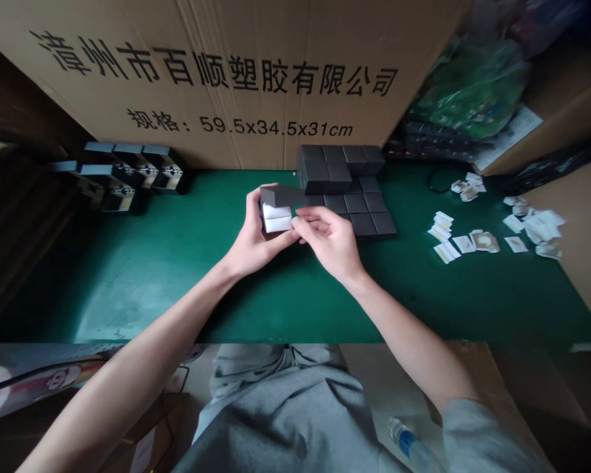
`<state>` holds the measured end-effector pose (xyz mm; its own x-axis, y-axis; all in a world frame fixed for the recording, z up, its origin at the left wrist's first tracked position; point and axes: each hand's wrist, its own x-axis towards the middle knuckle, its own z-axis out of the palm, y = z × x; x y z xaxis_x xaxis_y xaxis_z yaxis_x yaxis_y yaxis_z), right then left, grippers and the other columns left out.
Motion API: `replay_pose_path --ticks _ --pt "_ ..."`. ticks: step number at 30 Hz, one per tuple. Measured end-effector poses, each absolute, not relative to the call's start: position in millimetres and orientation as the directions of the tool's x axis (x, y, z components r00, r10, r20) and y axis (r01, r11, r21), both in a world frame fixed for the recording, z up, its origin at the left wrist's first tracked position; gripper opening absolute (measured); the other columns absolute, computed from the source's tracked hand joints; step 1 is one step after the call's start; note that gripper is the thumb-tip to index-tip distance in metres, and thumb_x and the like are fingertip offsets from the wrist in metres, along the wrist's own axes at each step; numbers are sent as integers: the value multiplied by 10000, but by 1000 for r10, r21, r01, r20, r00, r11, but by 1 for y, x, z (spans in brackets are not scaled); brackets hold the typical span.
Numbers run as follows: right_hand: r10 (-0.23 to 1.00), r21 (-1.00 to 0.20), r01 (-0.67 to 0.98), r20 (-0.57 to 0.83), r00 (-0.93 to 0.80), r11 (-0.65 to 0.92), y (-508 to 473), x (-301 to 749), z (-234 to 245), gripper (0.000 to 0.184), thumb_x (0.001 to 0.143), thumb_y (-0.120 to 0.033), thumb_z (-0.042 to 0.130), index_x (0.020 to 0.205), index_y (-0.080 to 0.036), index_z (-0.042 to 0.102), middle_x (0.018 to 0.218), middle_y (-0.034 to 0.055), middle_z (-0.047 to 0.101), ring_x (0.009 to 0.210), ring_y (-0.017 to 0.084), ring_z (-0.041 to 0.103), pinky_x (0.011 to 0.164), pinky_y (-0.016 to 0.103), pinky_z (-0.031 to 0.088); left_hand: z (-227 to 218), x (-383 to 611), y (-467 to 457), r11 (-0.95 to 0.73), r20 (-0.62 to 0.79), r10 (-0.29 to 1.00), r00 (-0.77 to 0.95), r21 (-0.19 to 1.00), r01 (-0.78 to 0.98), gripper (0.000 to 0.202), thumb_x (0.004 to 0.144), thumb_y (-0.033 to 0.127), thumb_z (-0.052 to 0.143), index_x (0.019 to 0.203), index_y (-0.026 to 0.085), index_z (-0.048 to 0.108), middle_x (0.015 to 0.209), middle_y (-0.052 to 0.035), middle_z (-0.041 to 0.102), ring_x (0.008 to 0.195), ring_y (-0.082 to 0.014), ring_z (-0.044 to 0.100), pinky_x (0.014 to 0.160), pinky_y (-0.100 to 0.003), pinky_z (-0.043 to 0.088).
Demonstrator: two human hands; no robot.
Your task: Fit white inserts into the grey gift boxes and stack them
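Observation:
My left hand [251, 238] is wrapped round a small black box [283, 195] whose lid is raised, holding it above the table. Inside the box shows a white insert [278, 219] with a line across its middle. At the box's right side, my right hand [328, 236] has its fingers curled, with thumb and index fingertips closed on the edge beside the insert. Whether a small part lies between those fingertips is hidden. Just behind and right of my hands stand stacked closed black boxes [325, 172], partly two layers high.
Several open black boxes [123, 194] stand at the left of the green table [142, 282]. White and brown paper pieces [443, 236] lie scattered at the right. A large printed carton [217, 79] backs the table. A plastic bottle [406, 441] is below the front edge.

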<state>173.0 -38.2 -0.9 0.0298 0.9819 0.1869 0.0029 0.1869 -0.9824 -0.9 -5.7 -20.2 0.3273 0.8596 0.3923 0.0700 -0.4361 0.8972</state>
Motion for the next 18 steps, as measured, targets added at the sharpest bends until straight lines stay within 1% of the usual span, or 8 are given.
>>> replay_pose_path --ticks 2,5,7,9,11,14,16,18 --pt "987 -986 -17 163 1 163 -39 171 -1 430 768 -580 859 950 -213 731 897 24 766 788 164 737 709 298 638 -25 -2 -5 -565 486 799 353 808 165 870 882 564 778 1540 290 278 1357 -143 568 1097 -257 702 899 -406 633" --pt "984 -984 29 176 -1 176 -42 168 -2 393 790 -566 843 901 -212 713 872 22 747 781 162 718 712 297 616 -29 -4 -5 -686 571 719 396 674 273 904 916 574 732 1590 277 208 1435 -172 501 1214 -293 654 1004 -467 599" --pt "978 -973 109 208 24 204 -45 166 -4 367 797 -525 847 939 -217 709 922 25 737 731 146 685 671 296 596 -31 -5 -5 -738 613 673 415 596 316 926 932 571 710 1619 276 163 1480 -193 472 1290 -328 610 1066 -518 564" --pt "961 -947 183 274 40 262 -48 163 -6 383 783 -474 872 1017 -224 700 1032 43 723 720 139 664 651 306 587 -32 -4 -5 -776 647 631 428 537 331 934 959 561 672 1646 284 104 1526 -213 442 1376 -365 551 1109 -565 529" --pt "932 -914 220 358 46 340 -50 160 -9 439 775 -446 891 1099 -236 684 1123 61 699 801 163 680 685 324 597 -33 -3 -4 -801 669 599 440 512 312 953 988 537 632 1670 303 9 1582 -224 399 1456 -388 484 1129 -592 508" --pt "898 -879 245 436 63 410 -51 158 -12 481 773 -441 907 1142 -245 668 1128 62 688 916 202 694 744 349 600 -35 -1 -3 -820 676 565 472 520 237 986 1020 488 588 1682 333 -126 1702 -213 274 1542 -390 398 1157 -605 484" --pt "891 -869 273 446 77 412 -49 160 -12 452 783 -426 905 1125 -244 671 1114 55 698 922 203 689 766 358 591 -34 -1 -4 -821 667 550 503 543 179 980 1035 437 566 1685 339 -160 1759 -189 194 1557 -373 391 1187 -591 463" --pt "895 -867 306 437 92 392 -47 163 -11 421 790 -417 900 1103 -243 678 1091 42 711 896 192 678 770 357 581 -31 -2 -7 -800 641 562 522 583 145 986 1024 386 582 1696 336 -138 1781 -171 154 1550 -362 412 1201 -565 458"
